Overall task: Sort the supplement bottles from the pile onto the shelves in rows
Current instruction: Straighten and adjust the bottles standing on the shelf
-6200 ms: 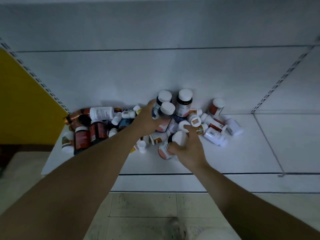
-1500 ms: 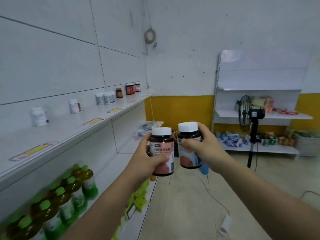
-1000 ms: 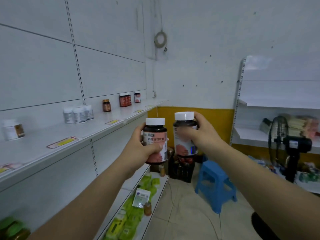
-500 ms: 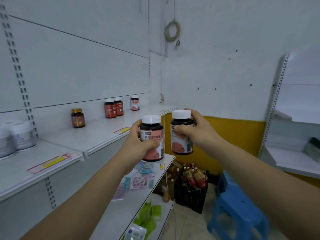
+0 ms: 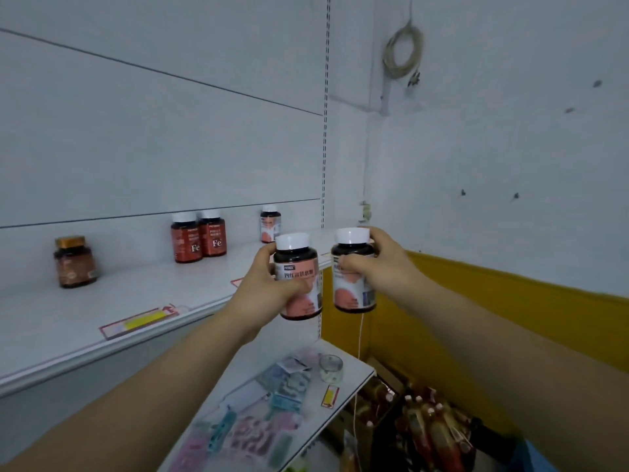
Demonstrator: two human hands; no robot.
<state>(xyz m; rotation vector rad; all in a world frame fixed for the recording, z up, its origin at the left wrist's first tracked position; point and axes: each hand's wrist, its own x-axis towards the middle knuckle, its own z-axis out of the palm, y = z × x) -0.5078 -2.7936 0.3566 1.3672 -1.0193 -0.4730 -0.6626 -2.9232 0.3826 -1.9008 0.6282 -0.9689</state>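
White upper shelf [image 5: 102,301] along the left wall | left hand [image 5: 262,287], fingers wrapped round a white-capped supplement bottle [image 5: 296,257] held upright just off the shelf edge | right hand [image 5: 374,267] clamped on a matching bottle [image 5: 354,294] beside it, not touching | on the shelf stand two red Fe bottles [image 5: 185,241], a lone pink-labelled bottle [image 5: 270,223] and a gold-capped amber bottle [image 5: 75,262].

Bare forearms [image 5: 170,379], bare hands [image 5: 262,289] [image 5: 377,267]
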